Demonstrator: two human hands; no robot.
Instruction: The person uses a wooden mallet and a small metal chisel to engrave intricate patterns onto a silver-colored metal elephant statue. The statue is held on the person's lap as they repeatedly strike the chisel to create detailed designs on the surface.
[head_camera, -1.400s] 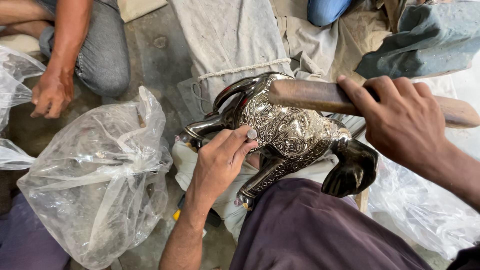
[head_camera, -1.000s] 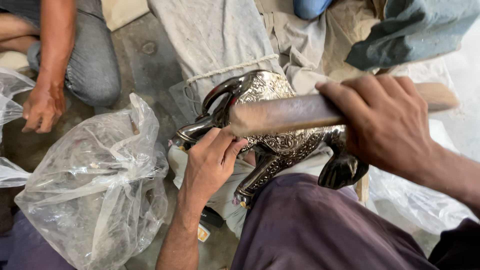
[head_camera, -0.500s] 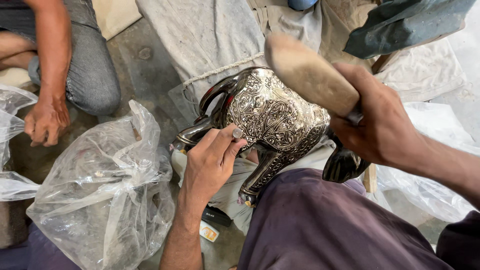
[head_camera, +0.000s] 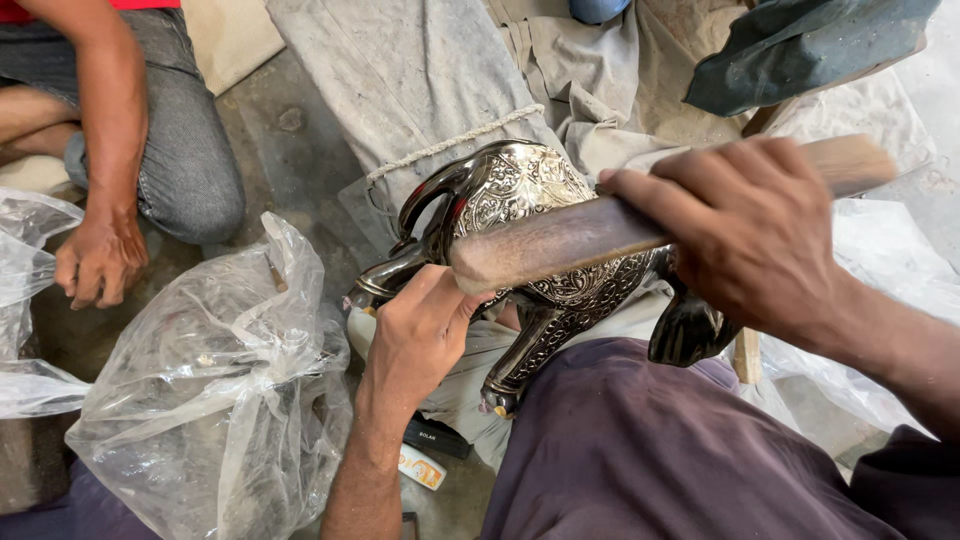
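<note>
A shiny embossed metal animal figure (head_camera: 520, 195), dark at its legs and head, lies on its side across my lap. My left hand (head_camera: 420, 335) grips it at the front, near a curved dark part. My right hand (head_camera: 755, 235) is closed around a wooden stick (head_camera: 560, 240), which lies flat across the figure's engraved body with its blunt end close to my left thumb.
A crumpled clear plastic bag (head_camera: 210, 400) lies at lower left. Another person crouches at upper left, one hand (head_camera: 95, 265) hanging by the knee. Grey cloth (head_camera: 420, 80) covers the floor behind. More plastic sheet (head_camera: 890, 270) lies on the right.
The wooden stick rose with its end tilted up half a second ago; it has come back down flat onto the figure. My left hand has kept its grip.
</note>
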